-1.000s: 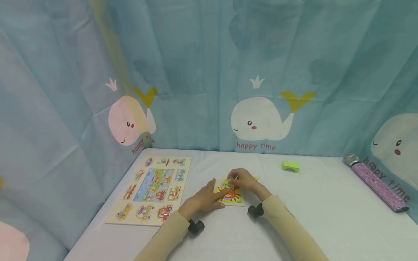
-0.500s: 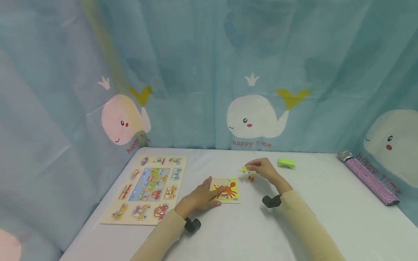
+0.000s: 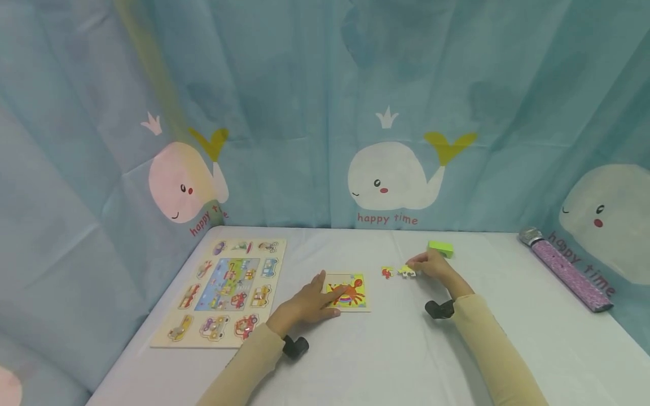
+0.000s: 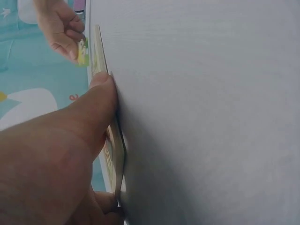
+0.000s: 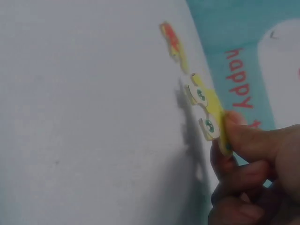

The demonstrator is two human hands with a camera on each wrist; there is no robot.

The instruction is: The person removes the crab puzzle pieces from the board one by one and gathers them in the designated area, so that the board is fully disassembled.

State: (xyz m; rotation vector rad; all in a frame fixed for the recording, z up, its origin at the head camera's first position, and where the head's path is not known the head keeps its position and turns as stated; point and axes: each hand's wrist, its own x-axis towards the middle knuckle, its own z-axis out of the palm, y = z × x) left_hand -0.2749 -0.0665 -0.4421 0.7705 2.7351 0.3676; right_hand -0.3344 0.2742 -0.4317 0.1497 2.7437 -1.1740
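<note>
In the head view, my left hand (image 3: 310, 301) rests at the left side of a small square crab puzzle (image 3: 358, 299), one finger lying across its picture. The left wrist view has the thumb (image 4: 101, 93) against the puzzle's near edge. Between thumb and fingers, my right hand (image 3: 431, 265) pinches a yellow puzzle piece (image 5: 211, 112) with two green eyes, just above the table. To the left of that lies a red-and-yellow puzzle piece (image 3: 387, 273), apart from the held one. The puzzle's left part is partly hidden under my left hand.
A wooden vehicle peg puzzle (image 3: 161, 338) lies flat on the left. Behind my right hand stands a green arched block (image 3: 440, 248). A pink glittery toy microphone (image 3: 569, 270) lies at the far right. A whale-print curtain (image 3: 284, 113) hangs behind the table.
My right hand has lifted the eye piece off the crab puzzle and carried it right, beside the red-and-yellow piece. My left hand has stayed at the puzzle; the head view has shifted slightly.
</note>
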